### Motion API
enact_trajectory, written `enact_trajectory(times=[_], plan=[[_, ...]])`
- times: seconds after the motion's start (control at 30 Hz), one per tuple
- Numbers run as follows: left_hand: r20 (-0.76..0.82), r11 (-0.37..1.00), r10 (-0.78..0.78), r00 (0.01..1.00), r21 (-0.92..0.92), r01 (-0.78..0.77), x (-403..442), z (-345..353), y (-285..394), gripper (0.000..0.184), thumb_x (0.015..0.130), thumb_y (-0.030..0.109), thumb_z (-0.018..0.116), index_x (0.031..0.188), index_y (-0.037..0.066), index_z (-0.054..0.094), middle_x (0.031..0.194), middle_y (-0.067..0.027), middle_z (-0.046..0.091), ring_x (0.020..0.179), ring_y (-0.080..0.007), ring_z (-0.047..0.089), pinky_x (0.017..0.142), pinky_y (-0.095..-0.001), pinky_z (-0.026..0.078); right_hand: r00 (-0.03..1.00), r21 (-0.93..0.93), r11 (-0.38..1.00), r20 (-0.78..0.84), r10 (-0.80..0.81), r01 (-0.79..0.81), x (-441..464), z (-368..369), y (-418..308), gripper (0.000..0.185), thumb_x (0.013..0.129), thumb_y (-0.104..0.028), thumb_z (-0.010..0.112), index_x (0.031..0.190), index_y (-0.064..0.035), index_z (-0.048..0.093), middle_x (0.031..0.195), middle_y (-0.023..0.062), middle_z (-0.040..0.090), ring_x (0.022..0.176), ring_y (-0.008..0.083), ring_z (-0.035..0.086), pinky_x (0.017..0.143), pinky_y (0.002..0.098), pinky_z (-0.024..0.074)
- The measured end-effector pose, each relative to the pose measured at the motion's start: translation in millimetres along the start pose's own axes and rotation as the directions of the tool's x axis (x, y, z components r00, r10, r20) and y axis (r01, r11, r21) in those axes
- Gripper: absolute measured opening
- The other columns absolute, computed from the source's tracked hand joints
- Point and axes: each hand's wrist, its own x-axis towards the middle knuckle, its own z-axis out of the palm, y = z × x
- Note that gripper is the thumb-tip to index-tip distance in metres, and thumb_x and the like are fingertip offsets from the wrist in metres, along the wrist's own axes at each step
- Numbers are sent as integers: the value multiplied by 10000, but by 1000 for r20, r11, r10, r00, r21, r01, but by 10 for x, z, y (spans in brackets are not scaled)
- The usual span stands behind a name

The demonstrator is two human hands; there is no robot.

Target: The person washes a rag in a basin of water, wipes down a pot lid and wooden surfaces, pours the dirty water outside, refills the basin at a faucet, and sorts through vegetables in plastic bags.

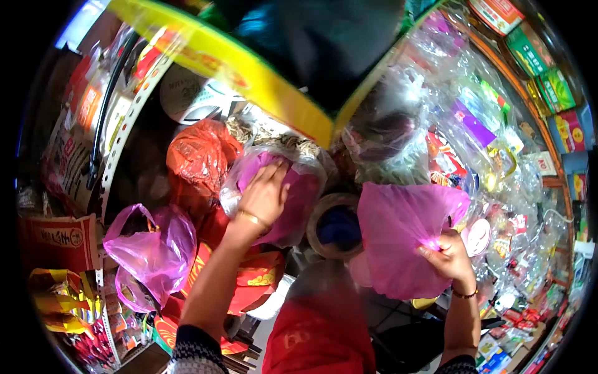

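My left hand (265, 193) lies with its fingers spread on a pink bag (296, 206) inside a clear plastic bag, near the middle of the view. A bracelet circles that wrist. On the right, my right hand (445, 252) is closed round the gathered part of a pink plastic bag (398, 234), which hangs puffed out to the left of the fingers. Between the two pink bags stands a round container (317, 227) with something dark blue inside. An orange-red plastic bag (202, 156) is just left of my left hand.
A yellow-edged box (249, 84) juts in at the top. At the left, a purple plastic bag (152, 249) hangs near a perforated metal post (131, 124). Many clear packages (511, 187) and small boxes (529, 50) fill the right side. Red packaging (255, 280) lies below my left arm.
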Motion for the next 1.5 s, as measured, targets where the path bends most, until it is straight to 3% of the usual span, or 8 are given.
enact_trajectory(times=[0.4, 0.67, 0.8, 1.0, 1.13, 1.37, 1.43, 1.5], plan=[[223, 952, -5, 975, 299, -63, 1816, 1823, -486, 346, 776, 178, 524, 1106, 74, 508, 1102, -125, 529, 1079, -267, 464, 959, -388, 323, 952, -179, 937, 109, -286, 301, 250, -221, 2, 82, 649, -71, 657, 727, -82, 631, 631, 41, 556, 547, 229, 533, 494, 324, 401], [-54, 967, 181, 982, 193, -167, 1349, 611, -499, 216, 804, 174, 522, 980, 55, 562, 916, -184, 568, 854, -346, 532, 736, -406, 421, 747, -648, 373, 572, -339, 665, 697, -17, -693, 192, 680, -172, 530, 841, -115, 617, 710, 1, 557, 680, 178, 549, 589, 322, 421], [-64, 992, 76, 995, 104, -69, 715, -340, -46, 216, 855, 274, 489, 900, 63, 476, 839, -186, 552, 705, -379, 561, 571, -465, 452, 967, -955, 155, 244, -71, 253, 525, 223, -528, 285, 675, -160, 524, 942, -76, 578, 698, 0, 534, 673, 171, 536, 607, 310, 423], [-100, 872, -212, 972, -468, 142, -56, -727, 909, 352, 696, 270, 711, 920, 57, 544, 682, -129, 592, 621, -254, 617, 553, -341, 481, 966, -734, 636, 107, -235, 236, 126, 355, -777, 166, 692, -134, 506, 840, -62, 527, 720, 60, 555, 673, 201, 553, 576, 310, 439], [35, 990, 26, 999, -140, -21, 296, -508, 1576, 571, 744, 379, 594, 1190, 73, 409, 1159, -155, 449, 820, -363, 579, 674, -416, 488, 971, -739, 644, 52, -234, 195, -88, 673, -813, 174, 680, -147, 525, 838, -78, 542, 707, 30, 549, 695, 182, 551, 608, 316, 433], [192, 963, 267, 944, -28, -267, 781, 172, 1383, 269, 762, 181, 554, 971, 11, 568, 801, -97, 594, 643, -247, 597, 579, -325, 467, 985, -656, 738, 160, -69, 158, -279, 290, -1035, 287, 734, -164, 552, 999, -54, 542, 910, 72, 567, 877, 206, 536, 756, 318, 394], [408, 331, 3, 913, -862, 384, 621, -591, 1524, 94, 746, 88, 544, 784, 10, 582, 588, 3, 507, 547, -96, 488, 488, -235, 372, 919, -628, 758, -172, -355, 175, -335, 72, -1004, 312, 738, -134, 586, 1035, -60, 525, 1011, 106, 558, 985, 251, 516, 819, 346, 389], [415, 313, 5, 910, -865, 393, 416, -784, 1344, 68, 746, 83, 558, 766, 19, 568, 597, 26, 478, 550, -71, 440, 479, -221, 333, 759, -510, 860, -555, -340, 12, -393, -122, -794, 394, 731, -210, 627, 1060, -18, 525, 1069, 166, 523, 1002, 305, 504, 830, 403, 390]])
